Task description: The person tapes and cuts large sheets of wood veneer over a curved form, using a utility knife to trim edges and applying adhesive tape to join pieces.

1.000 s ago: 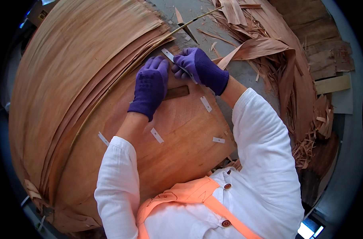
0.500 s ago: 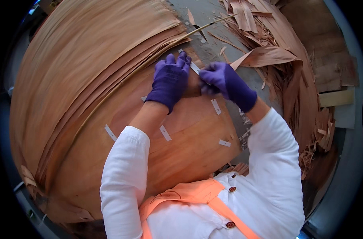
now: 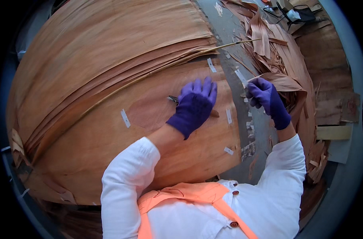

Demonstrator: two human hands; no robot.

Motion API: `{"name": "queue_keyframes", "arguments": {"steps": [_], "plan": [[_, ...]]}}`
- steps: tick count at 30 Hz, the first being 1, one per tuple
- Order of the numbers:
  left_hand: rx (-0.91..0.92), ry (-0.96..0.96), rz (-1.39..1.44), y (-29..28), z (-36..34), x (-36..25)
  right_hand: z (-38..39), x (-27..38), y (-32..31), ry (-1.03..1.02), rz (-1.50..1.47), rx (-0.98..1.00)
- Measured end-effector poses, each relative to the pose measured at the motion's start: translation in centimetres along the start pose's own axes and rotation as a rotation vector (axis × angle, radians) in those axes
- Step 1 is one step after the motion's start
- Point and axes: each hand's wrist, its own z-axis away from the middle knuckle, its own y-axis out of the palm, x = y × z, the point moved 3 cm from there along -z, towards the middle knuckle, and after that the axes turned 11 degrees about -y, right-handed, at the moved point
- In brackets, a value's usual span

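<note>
Over the wide tan wood sheet in the head view, the left hand, in a purple glove, lies palm down with its fingers stretched out and slightly apart. Beneath it runs a slim tool, whose brown end shows to the right of the palm and whose dark tip shows to the left; whether the palm presses on it cannot be told. Beyond the sheet's right edge, the right hand, gloved the same way, pinches one end of a short white strip between thumb and fingers, and the strip's free end points up and to the left, above a grey surface.

Similar white pieces are on the sheet, one left of the left hand, one near the upper edge and two toward the right edge. A long thin stick runs diagonally between this sheet and a stack of layered sheets at upper left. Behind the right hand, loose reddish wood strips lie heaped, one curling close by it.
</note>
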Motion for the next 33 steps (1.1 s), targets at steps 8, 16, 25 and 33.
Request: {"name": "queue_keyframes", "arguments": {"steps": [8, 16, 25, 33], "plan": [[0.173, -0.162, 0.025, -4.3, 5.9, 3.7, 0.1, 2.8, 9.2, -0.015, -0.189, 0.244], [-0.009, -0.237, 0.31, -3.9, 7.1, 11.9, -3.1, 4.3, 19.2, -0.024, -0.408, 0.389], [-0.043, -0.284, 0.307, -4.1, 6.3, 11.7, -3.5, 2.1, 20.7, 0.04, -0.339, 0.356], [0.119, -0.111, -0.058, -2.4, 6.9, 11.6, -5.2, 4.5, 20.3, -0.664, 0.459, 0.388]]}}
